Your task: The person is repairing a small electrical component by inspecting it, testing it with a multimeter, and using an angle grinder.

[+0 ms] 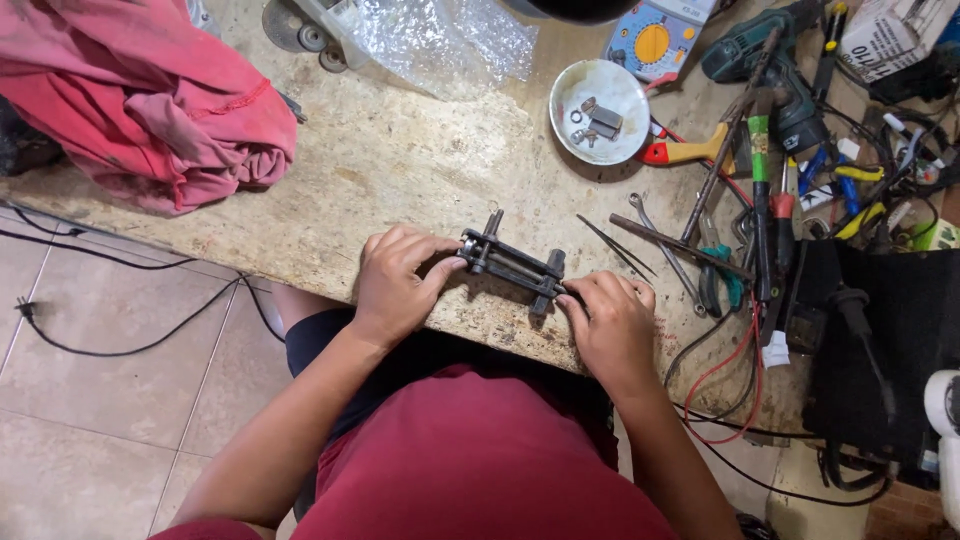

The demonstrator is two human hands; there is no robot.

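Two bare hands meet at the near edge of a worn tabletop (400, 160), one at each end of a dark metal clamp-like frame (512, 263) that lies slanted there, its left end a little farther from the person than its right. The left hand (395, 280) has its fingers (440, 272) curled narrow around the frame's left end, where a short rod sticks up; the right hand (612, 320) pinches the right end with thumb and forefinger, its other fingers folded under and partly hidden. What sits between the frame's two bars is too dark to make out. Beyond it a white bowl (600, 110) holds a few small metal parts, too small to name. To the right lies a crowded heap: a spanner (665, 255), a long dark rod (680, 245), a screwdriver with a yellow and red handle (690, 152), a green drill (775, 70) half buried under other tools, and a yellow-dialled meter (655, 40) cut off by the top edge. A pink cloth (140, 95) is bunched at the far left, and a clear plastic sheet (445, 40) runs out of view at the top. Black cables (130, 345) trail over the tiled floor below, and red wires (725, 375) hang off the tabletop's right side.
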